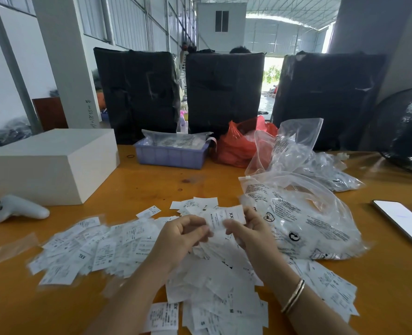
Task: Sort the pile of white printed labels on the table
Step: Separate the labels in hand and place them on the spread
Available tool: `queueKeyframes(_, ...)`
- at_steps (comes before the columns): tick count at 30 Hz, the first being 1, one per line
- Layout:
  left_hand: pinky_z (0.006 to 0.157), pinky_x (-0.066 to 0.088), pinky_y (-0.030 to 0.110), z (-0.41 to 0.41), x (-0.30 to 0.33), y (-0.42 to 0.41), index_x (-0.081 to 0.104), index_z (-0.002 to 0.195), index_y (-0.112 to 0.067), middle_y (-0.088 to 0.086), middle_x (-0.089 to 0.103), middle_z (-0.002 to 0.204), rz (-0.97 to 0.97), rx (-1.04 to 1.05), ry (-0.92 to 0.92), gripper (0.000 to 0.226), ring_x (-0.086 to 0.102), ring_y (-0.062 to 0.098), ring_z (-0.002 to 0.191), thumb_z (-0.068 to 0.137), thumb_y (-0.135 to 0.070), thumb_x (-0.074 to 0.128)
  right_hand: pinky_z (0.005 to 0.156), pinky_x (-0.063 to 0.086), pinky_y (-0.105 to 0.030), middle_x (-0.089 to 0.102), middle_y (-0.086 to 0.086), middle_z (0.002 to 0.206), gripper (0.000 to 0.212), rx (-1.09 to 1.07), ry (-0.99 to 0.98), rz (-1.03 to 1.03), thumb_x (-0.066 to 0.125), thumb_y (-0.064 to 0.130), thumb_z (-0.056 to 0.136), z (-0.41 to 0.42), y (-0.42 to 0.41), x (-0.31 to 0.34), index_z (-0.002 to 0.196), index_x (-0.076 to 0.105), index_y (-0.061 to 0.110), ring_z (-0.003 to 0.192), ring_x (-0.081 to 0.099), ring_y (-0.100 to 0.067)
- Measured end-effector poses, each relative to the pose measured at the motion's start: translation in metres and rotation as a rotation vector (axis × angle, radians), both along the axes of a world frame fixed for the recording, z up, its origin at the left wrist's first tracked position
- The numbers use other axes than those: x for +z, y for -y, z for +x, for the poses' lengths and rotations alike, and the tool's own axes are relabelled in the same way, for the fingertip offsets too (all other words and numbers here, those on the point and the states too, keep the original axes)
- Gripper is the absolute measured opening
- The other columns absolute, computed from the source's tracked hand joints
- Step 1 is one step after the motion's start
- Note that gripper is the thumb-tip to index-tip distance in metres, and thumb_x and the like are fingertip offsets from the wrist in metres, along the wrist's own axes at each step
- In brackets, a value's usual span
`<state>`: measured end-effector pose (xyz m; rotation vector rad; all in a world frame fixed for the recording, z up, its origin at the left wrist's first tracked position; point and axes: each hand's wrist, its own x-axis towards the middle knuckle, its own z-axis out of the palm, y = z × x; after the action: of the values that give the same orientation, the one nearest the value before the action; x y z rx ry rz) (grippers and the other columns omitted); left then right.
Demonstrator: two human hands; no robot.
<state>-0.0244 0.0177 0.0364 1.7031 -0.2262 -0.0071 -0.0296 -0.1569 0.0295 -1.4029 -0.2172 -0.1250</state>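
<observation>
Both hands are raised just above the loose pile of white printed labels, which is spread across the near half of the orange wooden surface. The left hand and the right hand each have fingers curled and together pinch a single white label marked "XXL" between them.

Risks, as judged from this state:
- Mis-sorting. Size marks lie in mixed orientations and some labels face down; a hasty reading could send a label to the wrong group.
- Double pick. The labels are thin and overlap heavily, so a second label may cling behind the held one.
- Scatter. A black pedestal fan stands at the right edge; whether it is running cannot be told, but airflow would displace the pile.
- Contamination. The large clear printed plastic bag touches the pile's right side; labels could slide under it.

Containers:
- Lilac plastic tray: holds clear packets with dark printed contents.
- Red plastic bag: open, with pale contents that cannot be identified.
- Clear printed plastic bag: appears largely empty.
- White rectangular box: closed; contents hidden.
</observation>
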Motion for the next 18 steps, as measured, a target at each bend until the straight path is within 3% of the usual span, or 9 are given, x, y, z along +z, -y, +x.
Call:
queueKeyframes(4,0.061,0.051,0.012,0.0020,0.0006,-0.0012,0.074,0.083,-0.026,-0.002,0.075,0.078,-0.061,0.087,-0.002,0.013,0.069,0.005,0.071,0.088,-0.018,0.065,0.042,0.037,-0.008,0.071,-0.005,0.075,0.005,-0.155,-0.019,-0.043,0.067,0.020,0.084,-0.0002,-0.0009,0.0015,0.079,0.070,0.020,0.044,0.049,0.002)
queueKeyframes(8,0.060,0.051,0.013,0.0044,0.0020,-0.0026,0.075,0.076,-0.021,-0.002,0.075,0.076,-0.123,0.170,-0.020,0.013,0.069,0.006,0.070,0.085,-0.024,0.067,0.040,0.032,-0.011,0.072,-0.009,0.079,0.017,-0.170,-0.041,0.146,0.068,0.022,0.083,0.0001,0.0038,0.0032,0.067,0.070,0.029,0.038,0.027,-0.004)
queueKeyframes(11,0.059,0.051,0.012,0.0034,0.0032,-0.0020,0.075,0.073,-0.022,-0.001,0.075,0.076,-0.167,0.183,-0.042,0.014,0.070,0.006,0.069,0.084,-0.026,0.068,0.041,0.031,-0.011,0.072,-0.010,0.077,0.004,-0.082,-0.002,0.164,0.071,0.031,0.073,-0.0038,0.0003,0.0045,0.070,0.070,0.028,0.041,0.026,-0.005)
queueKeyframes(15,0.061,0.049,0.014,0.0038,0.0035,-0.0028,0.073,0.080,-0.018,-0.004,0.075,0.075,-0.156,0.213,-0.077,0.015,0.069,0.005,0.068,0.087,-0.028,0.065,0.047,0.039,-0.013,0.072,-0.012,0.078,0.009,-0.022,0.097,-0.021,0.066,0.013,0.084,-0.0075,-0.0017,0.0007,0.081,0.058,0.010,0.051,0.052,-0.006)
queueKeyframes(18,0.063,0.051,0.019,0.0032,0.0051,-0.0031,0.073,0.081,-0.017,0.000,0.075,0.080,-0.221,0.170,-0.126,0.015,0.071,0.010,0.073,0.089,-0.024,0.063,0.047,0.035,-0.017,0.073,-0.006,0.077,0.008,-0.109,0.136,-0.191,0.063,0.014,0.088,-0.0068,-0.0060,-0.0016,0.084,0.058,0.009,0.052,0.050,-0.008)
